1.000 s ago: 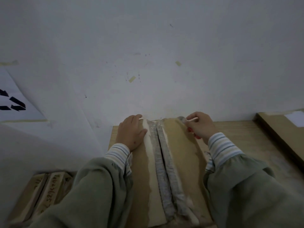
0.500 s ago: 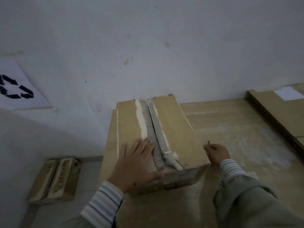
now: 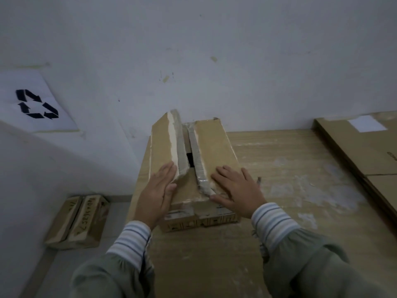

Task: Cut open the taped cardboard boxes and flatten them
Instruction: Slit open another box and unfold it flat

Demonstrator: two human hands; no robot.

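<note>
A brown cardboard box (image 3: pixel 212 145) stands on the wooden table (image 3: pixel 300 164) against the wall. Its grey tape seam is split down the middle, and a dark gap shows between the top flaps. The left flap (image 3: pixel 163 143) is tilted up. My left hand (image 3: pixel 156 194) lies on that flap's near end with straight fingers, thumb at its inner edge. On the right flap my right hand (image 3: pixel 234 188) rests flat, fingers spread. A small grey tool (image 3: pixel 259 180) sticks up just right of that hand; whether it lies free I cannot tell.
Flattened cardboard sheets (image 3: pixel 365 155) are stacked at the table's right side. Two taped boxes (image 3: pixel 79 220) sit on the floor at lower left. A paper with a recycling sign (image 3: pixel 36 104) hangs on the wall at left.
The left flap has risen and the seam has opened. My right hand moved from the table beside the box onto the right flap. My left hand shifted to the left flap's near end.
</note>
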